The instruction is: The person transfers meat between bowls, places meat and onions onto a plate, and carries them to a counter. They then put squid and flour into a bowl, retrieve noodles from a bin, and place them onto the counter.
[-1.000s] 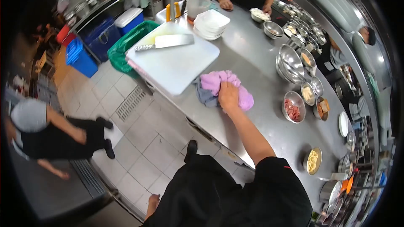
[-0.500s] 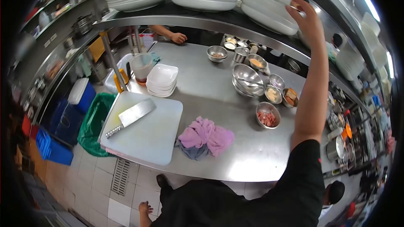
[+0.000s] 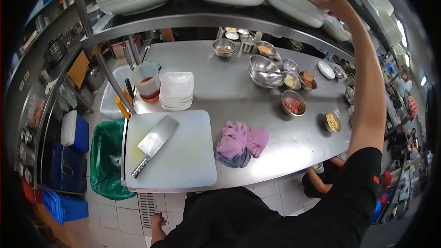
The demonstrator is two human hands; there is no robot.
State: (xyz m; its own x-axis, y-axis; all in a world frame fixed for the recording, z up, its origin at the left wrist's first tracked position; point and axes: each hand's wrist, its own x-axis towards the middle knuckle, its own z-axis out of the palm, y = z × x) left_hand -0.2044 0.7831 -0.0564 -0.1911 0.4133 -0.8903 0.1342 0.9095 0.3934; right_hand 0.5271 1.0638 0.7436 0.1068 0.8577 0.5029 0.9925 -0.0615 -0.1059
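My right hand [image 3: 334,5] is raised at the shelf above the counter, its fingers stretched apart toward the rim of a stack of large white plates [image 3: 295,7]. My left hand [image 3: 158,220] hangs low beside my body over the floor drain, fingers loosely apart with nothing in them. On the white cutting board [image 3: 193,156] at the counter's left end lies a cleaver [image 3: 158,135], its handle toward me. Right of the board sits a bunched pink cloth [image 3: 241,138] on top of a grey one [image 3: 235,160].
Small white square dishes [image 3: 177,87] and a clear jug [image 3: 147,82] stand behind the board. Steel bowls, one with raw meat [image 3: 292,105] and one with noodles [image 3: 332,122], are at right. A green-lined bin [image 3: 108,160] is left; another person [image 3: 321,177] is at the front right.
My view has shifted toward the right, bringing the noodle bowl and a person at the front right into sight. My right hand stays raised by the plates.
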